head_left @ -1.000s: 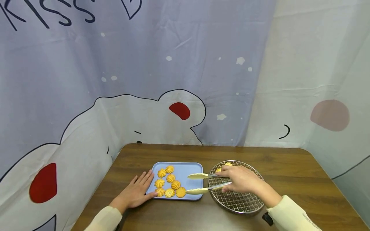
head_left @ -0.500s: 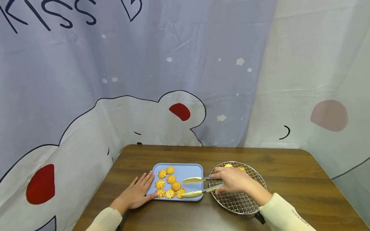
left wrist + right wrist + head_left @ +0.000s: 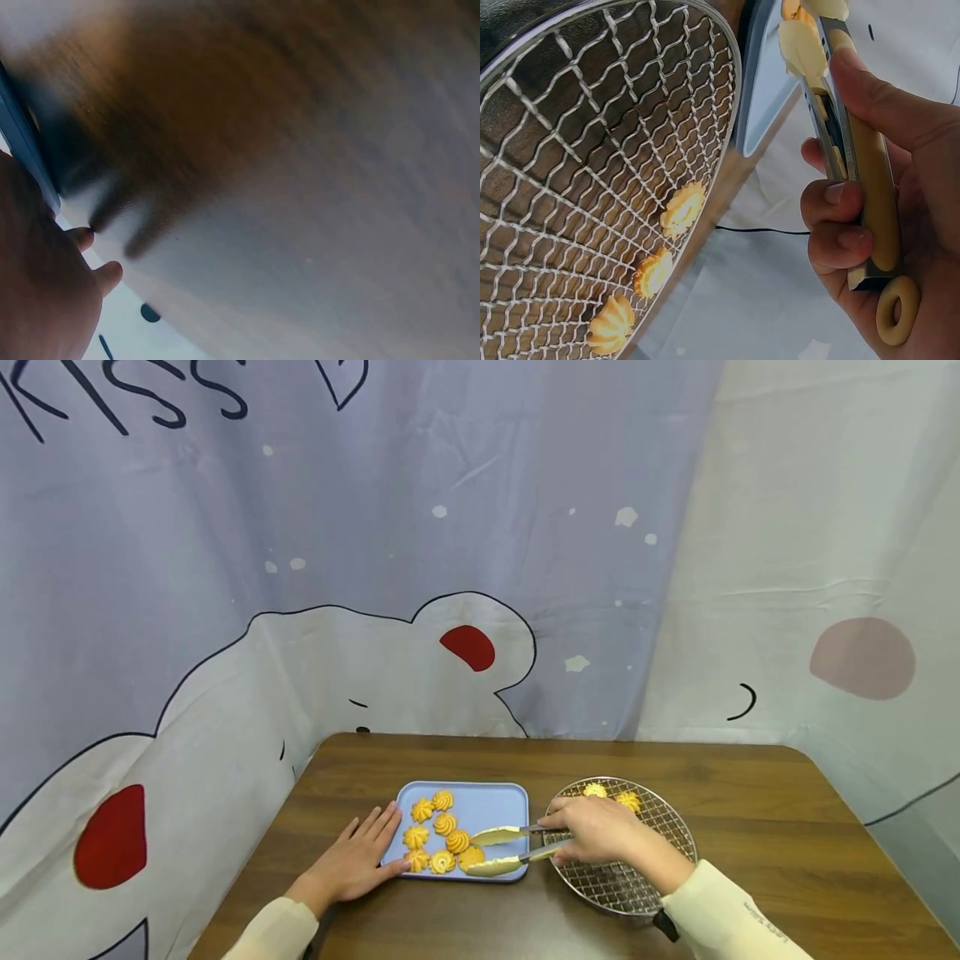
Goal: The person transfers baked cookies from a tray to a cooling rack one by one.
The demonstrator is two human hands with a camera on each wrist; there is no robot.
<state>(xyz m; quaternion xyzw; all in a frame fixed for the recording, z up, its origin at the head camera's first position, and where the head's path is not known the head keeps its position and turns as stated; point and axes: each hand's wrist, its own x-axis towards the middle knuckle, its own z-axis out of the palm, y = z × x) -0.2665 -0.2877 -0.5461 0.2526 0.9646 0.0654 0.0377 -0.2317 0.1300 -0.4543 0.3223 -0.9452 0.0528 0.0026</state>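
- Desk (image 3: 720, 777): brown wood grain, rounded far corners.
- Wire rack (image 3: 622, 889): round, shiny crimped-metal mesh and rim, just beside the tray's right edge.
- Tray (image 3: 491, 802): light blue, smooth, rounded rectangle, raised lip; left half of desk.
- Tongs (image 3: 874, 187): metal arms, pale-yellow heads and grips, ring at the tail. Heads spread partway, reaching in over tray's right edge.
- Right hand (image 3: 606, 831): fingers wrapped round the tongs, thumb along one arm; above the rack.
- Left hand (image 3: 352, 857): grips nothing. Lies flattish, fingertips at tray's left edge, thumb at its near-left corner.
- Cookies: golden, mostly ridged swirls. Seven on tray (image 3: 446, 824), bunched toward its left edge; three on rack (image 3: 682, 210), by its far rim.
- Eighth tray cookie (image 3: 471, 857): rounder, flatter-looking, by the near edge, at the tong heads. Can't tell if they touch it.
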